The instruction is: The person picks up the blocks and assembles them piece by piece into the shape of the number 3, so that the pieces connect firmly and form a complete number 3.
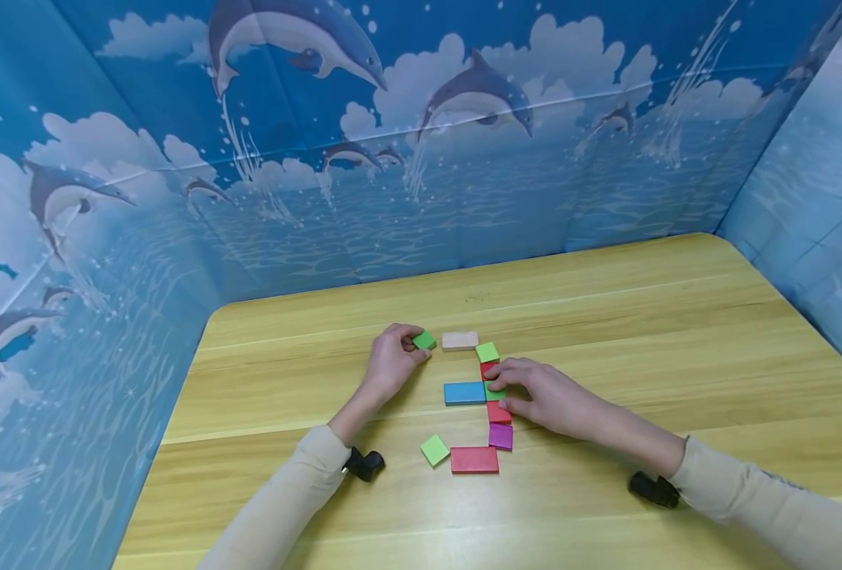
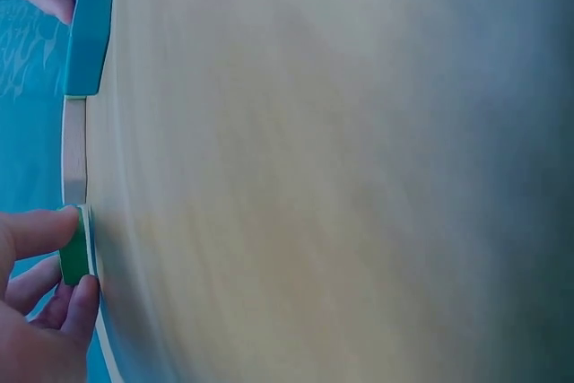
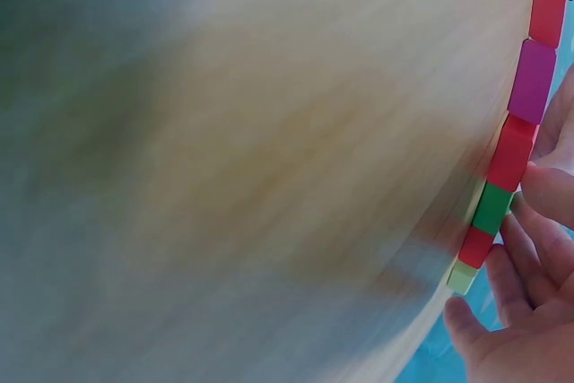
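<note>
In the head view my left hand (image 1: pixel 392 360) pinches a green block (image 1: pixel 424 340) between thumb and fingers, just left of a pale wooden block (image 1: pixel 460 341). My right hand (image 1: pixel 552 396) reaches in from the right with loosely bent, spread fingers at a column of small blocks. Its fingertips touch around the green block (image 1: pixel 495 393) in that column, partly covering it, and the thumb rests by the red block (image 1: pixel 499 412) below. The upper red block (image 1: pixel 488 370) is partly hidden by the fingers. A blue block (image 1: pixel 464 393) adjoins the column on its left.
A light green block (image 1: pixel 487 352) tops the column and a purple block (image 1: pixel 501 437) is near its lower end. A long red block (image 1: pixel 474 461) and a tilted light green block (image 1: pixel 435 450) lie nearer the front. The wooden table (image 1: pixel 286 514) meets a dolphin-printed curtain (image 1: pixel 392 214) behind.
</note>
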`<state>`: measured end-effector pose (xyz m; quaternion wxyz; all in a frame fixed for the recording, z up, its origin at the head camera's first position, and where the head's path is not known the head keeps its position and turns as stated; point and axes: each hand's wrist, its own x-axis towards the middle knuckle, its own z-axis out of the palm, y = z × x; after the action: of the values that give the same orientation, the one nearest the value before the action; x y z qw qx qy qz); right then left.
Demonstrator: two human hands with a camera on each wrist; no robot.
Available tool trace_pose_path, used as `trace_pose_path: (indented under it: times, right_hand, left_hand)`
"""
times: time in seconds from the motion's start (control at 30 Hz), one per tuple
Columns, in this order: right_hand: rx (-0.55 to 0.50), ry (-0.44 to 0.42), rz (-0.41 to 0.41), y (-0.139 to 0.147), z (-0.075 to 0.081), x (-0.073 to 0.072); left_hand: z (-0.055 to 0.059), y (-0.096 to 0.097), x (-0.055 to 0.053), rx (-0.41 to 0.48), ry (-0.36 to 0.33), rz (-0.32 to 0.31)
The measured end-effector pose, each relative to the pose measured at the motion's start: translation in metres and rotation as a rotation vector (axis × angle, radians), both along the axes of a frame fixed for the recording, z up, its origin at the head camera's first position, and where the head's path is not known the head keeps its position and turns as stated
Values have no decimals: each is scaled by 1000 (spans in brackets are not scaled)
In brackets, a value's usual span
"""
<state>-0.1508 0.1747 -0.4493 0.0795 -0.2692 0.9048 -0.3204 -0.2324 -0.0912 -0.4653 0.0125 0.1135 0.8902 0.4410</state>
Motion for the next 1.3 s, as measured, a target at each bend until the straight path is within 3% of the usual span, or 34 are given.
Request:
trace_pose_path:
  times: [1.3]
  right_hand:
    - [36,26,22,0,2,-3]
  left_hand:
    - [-2,6,1,-32,-5,-30]
